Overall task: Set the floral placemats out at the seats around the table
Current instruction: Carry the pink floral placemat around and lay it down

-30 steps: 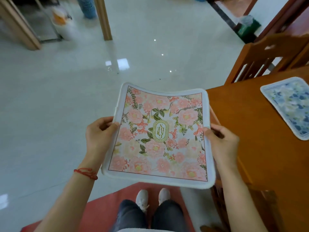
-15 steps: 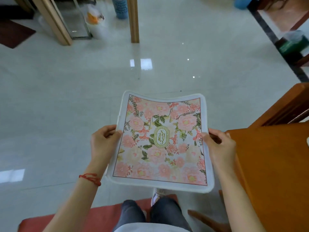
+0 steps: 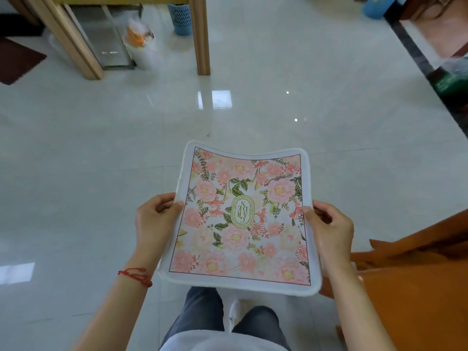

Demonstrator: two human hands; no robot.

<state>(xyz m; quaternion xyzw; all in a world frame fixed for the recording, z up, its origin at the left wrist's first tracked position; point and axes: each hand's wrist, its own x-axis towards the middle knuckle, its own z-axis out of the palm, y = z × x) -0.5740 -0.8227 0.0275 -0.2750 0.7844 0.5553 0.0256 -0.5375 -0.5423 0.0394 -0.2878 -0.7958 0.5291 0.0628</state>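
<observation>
Both hands are clamped on one floral placemat (image 3: 243,219), held flat in the air above the glossy white floor (image 3: 76,173), just left of the wooden counter (image 3: 417,300). The left hand (image 3: 154,219) pinches the mat's left edge, thumb on the printed face and fingers curled beneath. The right hand (image 3: 329,226) pinches the right edge in the same way. The hands are well apart, with the full width of the mat between them.

The placemat is near square, with a white border, pink flowers, green leaves and an oval green emblem at its middle. Its far edge dips slightly at the centre. It touches nothing but the two hands.

A red string bracelet (image 3: 136,276) sits on the left wrist. Below the mat, at 6 o'clock, the person's dark trousers (image 3: 197,317) and one white shoe (image 3: 235,312) are visible.

The counter's orange-brown corner lies at 4 o'clock, close beside the right forearm. At 11 o'clock stand pale wooden posts (image 3: 201,34), a blue mesh basket (image 3: 179,19) and a white bin holding an orange bag (image 3: 139,44). At 9 to 10 o'clock a dark doormat (image 3: 17,59) lies on the floor
</observation>
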